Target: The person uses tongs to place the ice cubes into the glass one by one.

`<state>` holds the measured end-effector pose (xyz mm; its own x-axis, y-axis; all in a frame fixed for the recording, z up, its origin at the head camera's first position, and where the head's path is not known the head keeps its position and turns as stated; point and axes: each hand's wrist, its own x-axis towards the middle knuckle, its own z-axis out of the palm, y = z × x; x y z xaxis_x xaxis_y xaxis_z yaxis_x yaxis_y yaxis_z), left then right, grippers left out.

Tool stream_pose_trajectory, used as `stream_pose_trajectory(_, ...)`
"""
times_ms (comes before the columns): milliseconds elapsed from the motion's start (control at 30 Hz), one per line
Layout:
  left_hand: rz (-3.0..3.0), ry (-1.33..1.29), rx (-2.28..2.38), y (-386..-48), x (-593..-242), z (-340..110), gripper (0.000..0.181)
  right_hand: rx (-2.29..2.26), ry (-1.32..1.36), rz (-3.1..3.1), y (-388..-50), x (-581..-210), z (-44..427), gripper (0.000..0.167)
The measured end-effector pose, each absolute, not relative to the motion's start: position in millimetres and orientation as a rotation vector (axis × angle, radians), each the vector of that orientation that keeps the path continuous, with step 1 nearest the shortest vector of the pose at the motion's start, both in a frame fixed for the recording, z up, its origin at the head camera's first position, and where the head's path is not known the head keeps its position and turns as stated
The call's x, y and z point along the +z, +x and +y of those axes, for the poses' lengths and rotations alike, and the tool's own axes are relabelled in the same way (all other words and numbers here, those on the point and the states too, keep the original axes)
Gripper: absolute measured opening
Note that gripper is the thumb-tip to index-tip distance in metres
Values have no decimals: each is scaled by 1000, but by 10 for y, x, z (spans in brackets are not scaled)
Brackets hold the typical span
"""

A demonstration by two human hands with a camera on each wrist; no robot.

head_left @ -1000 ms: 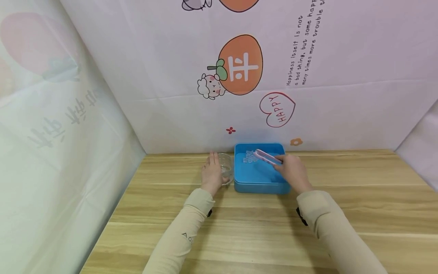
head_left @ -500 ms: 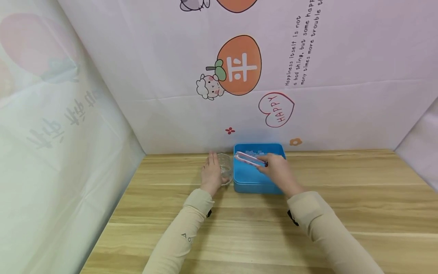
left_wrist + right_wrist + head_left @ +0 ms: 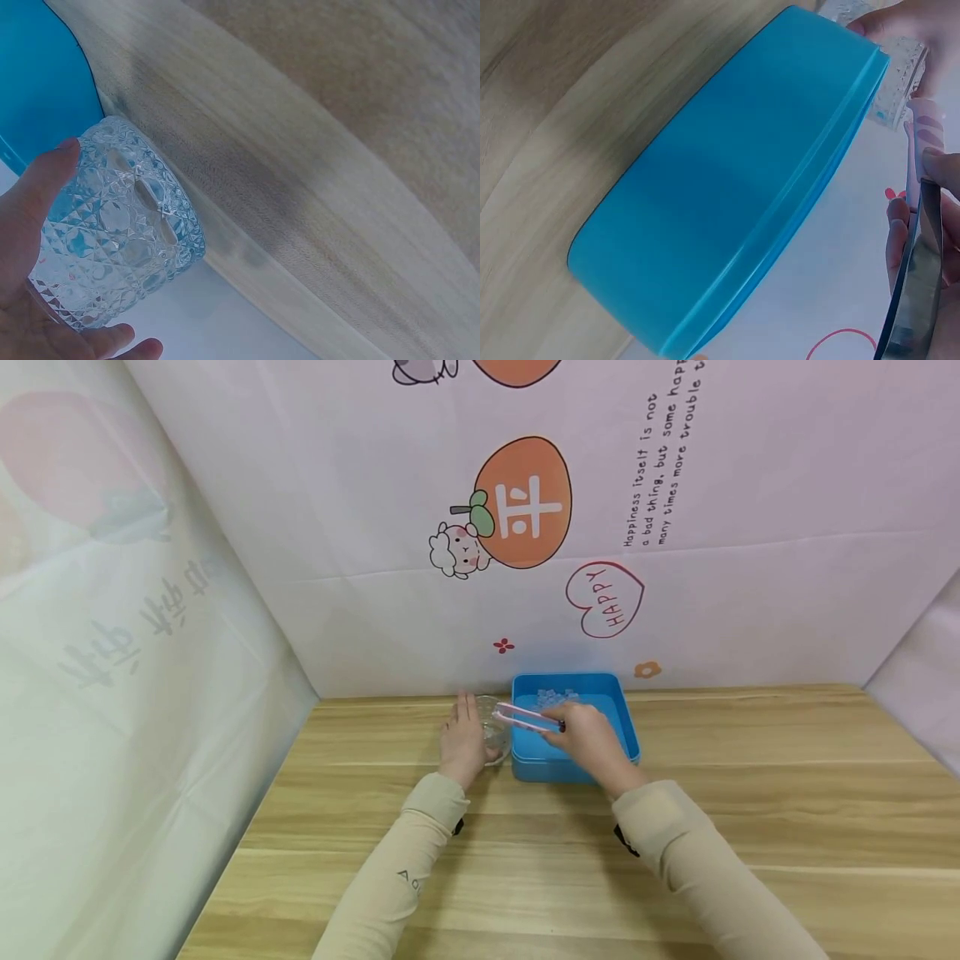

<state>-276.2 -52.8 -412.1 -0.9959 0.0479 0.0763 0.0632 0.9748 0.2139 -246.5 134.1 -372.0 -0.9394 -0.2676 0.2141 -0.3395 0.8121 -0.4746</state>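
Note:
My left hand [image 3: 461,743] holds a clear cut-glass cup [image 3: 492,739], thumb on one side and fingers on the other. The cup's faceted wall [image 3: 120,225] shows large in the left wrist view. My right hand [image 3: 592,739] grips pink tongs [image 3: 525,718], whose tips are over the cup's mouth. A metal part of the tongs [image 3: 919,277] shows in the right wrist view. Whether anything is between the tips is too small to tell. Right beside the cup stands a blue box [image 3: 573,770], with several clear cubes [image 3: 551,697] lying towards its back.
The wooden table [image 3: 525,877] meets a printed white cloth backdrop [image 3: 375,635] just behind the box and cup. Another cloth [image 3: 150,735] hangs along the left side.
My right hand has carried the tongs leftward from the cubes in the blue box to above the cup. The left hand and cup have stayed in place.

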Motion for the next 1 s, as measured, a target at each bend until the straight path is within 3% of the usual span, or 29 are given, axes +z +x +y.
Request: stream_pose_trajectory(1000,-3051,-77,-378,-2792,-4162,-530,109,794,413,-2907,-2473,-3743,1240,33)
